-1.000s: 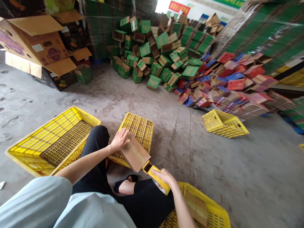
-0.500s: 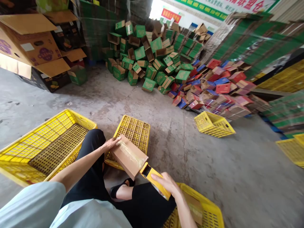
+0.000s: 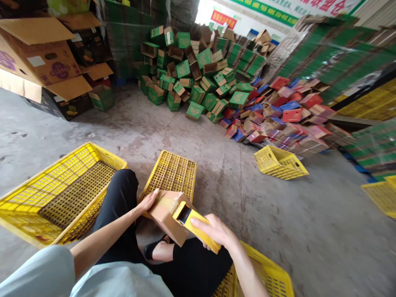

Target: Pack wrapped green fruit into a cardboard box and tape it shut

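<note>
A small brown cardboard box (image 3: 171,225) is tilted over the upturned yellow crate (image 3: 175,169) between my legs. Clear tape runs along its top. My left hand (image 3: 149,201) holds the box at its left side, thumb along the top edge. In my right hand (image 3: 215,231) is a yellow tape dispenser (image 3: 198,229), fingers wrapped round its body. Its front end, with a dark opening, is against or just above the right end of the box. Whether tape still joins the two cannot be made out.
A large yellow basket (image 3: 64,198) stands at my left; another yellow basket (image 3: 278,280), with cardboard inside, is by my right leg. A smaller yellow basket (image 3: 280,163) lies farther off. Green boxes (image 3: 194,110) and red and blue boxes (image 3: 291,115) are heaped beyond.
The box has turned so its right end faces up more. My right hand has raised the tape dispenser up and left to that end. My left hand has shifted slightly down.
</note>
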`<state>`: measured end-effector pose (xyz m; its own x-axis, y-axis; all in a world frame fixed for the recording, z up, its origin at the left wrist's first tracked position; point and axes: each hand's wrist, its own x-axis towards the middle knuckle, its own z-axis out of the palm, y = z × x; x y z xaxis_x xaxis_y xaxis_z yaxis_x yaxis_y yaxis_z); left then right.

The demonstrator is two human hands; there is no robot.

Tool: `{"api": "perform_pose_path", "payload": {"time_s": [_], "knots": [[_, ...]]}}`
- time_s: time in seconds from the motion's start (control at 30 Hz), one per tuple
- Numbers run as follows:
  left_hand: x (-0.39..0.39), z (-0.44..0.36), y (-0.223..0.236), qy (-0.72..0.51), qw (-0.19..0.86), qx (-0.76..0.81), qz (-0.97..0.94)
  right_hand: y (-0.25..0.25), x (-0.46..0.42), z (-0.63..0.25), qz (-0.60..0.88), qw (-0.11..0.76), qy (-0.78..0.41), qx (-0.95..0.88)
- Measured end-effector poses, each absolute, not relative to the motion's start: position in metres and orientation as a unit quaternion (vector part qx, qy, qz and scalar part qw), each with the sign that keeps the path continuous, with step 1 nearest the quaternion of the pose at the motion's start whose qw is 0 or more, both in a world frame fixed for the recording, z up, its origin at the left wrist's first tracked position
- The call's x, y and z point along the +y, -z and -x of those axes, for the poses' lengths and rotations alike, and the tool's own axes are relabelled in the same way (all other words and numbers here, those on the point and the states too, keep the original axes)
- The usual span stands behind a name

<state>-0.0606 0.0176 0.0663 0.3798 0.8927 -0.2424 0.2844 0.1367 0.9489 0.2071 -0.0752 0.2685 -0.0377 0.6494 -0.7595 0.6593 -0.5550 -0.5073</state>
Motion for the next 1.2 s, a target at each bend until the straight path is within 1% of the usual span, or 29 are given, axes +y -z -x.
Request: {"api": "perform_pose_path", "payload": {"time_s": [0.03, 0.13, 0.2, 0.27, 0.33, 0.4, 0.57, 0.7, 0.93, 1.07, 1.2], "knots": [[0.021, 0.061, -0.077, -0.277, 0.571, 0.497, -0.592, -0.266, -0.07, -0.204, -0.69, -0.002, 0.549, 0.473], [0.024, 0.066, -0.115, -0.328, 0.553, 0.371, -0.67, -0.262, -0.056, -0.201, -0.675, -0.014, 0.567, 0.471], [0.022, 0.072, -0.136, -0.306, 0.503, 0.251, -0.769, -0.261, -0.05, -0.201, -0.666, -0.018, 0.578, 0.471], [0.021, 0.077, -0.149, -0.271, 0.427, 0.141, -0.851, -0.259, -0.048, -0.202, -0.664, -0.015, 0.581, 0.471], [0.023, 0.081, -0.154, -0.25, 0.353, 0.075, -0.899, -0.257, -0.05, -0.204, -0.668, -0.008, 0.578, 0.469], [0.029, 0.083, -0.154, -0.238, 0.303, 0.044, -0.922, -0.256, -0.054, -0.205, -0.667, -0.009, 0.58, 0.467], [0.048, 0.076, -0.144, -0.222, 0.27, -0.037, -0.936, -0.256, -0.067, -0.21, -0.667, -0.018, 0.583, 0.464], [0.051, 0.066, -0.135, -0.225, 0.272, -0.061, -0.933, -0.257, -0.076, -0.214, -0.671, -0.013, 0.593, 0.445], [0.048, 0.061, -0.126, -0.201, 0.325, 0.008, -0.924, -0.255, -0.082, -0.214, -0.669, -0.018, 0.597, 0.442], [0.047, 0.059, -0.122, -0.208, 0.329, 0.025, -0.921, -0.26, -0.085, -0.219, -0.661, -0.025, 0.603, 0.445], [0.048, 0.061, -0.119, -0.218, 0.324, 0.025, -0.92, -0.264, -0.094, -0.235, -0.67, -0.002, 0.598, 0.44]]}}
